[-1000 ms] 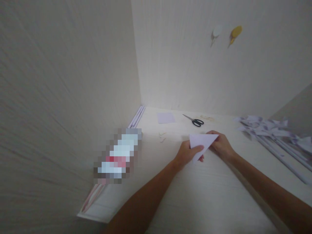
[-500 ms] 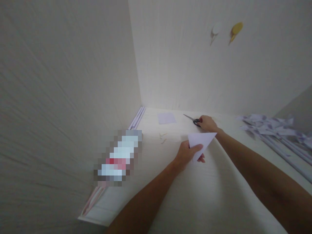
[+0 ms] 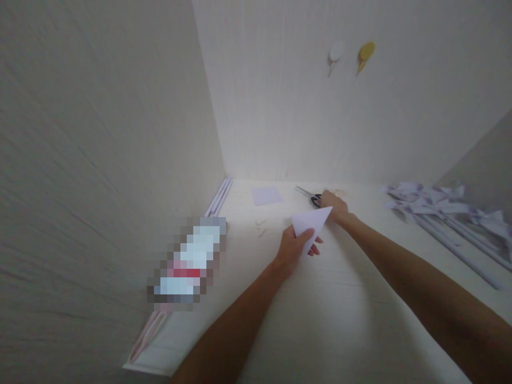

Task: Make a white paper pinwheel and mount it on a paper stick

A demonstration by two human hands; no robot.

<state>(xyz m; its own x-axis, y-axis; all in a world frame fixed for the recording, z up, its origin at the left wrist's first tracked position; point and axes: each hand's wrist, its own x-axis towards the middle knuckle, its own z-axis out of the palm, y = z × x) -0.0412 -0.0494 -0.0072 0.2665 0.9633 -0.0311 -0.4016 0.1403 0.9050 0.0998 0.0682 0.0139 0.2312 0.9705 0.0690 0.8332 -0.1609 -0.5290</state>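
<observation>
The left hand point(image 3: 291, 248) pinches a folded paper point(image 3: 304, 221), thumb on top, fingers beneath, above the desk point(image 3: 308, 325). Just beyond it, the right hand point(image 3: 335, 205) is closed on the handles of the scissors point(image 3: 315, 200), whose blades point left toward a flat sheet point(image 3: 266, 196) on the desk. Rods point(image 3: 460, 250) lie well to the right.

Head view, facing forward, down over hands point(image 3: 291, 246) point(image 3: 335, 205)
</observation>
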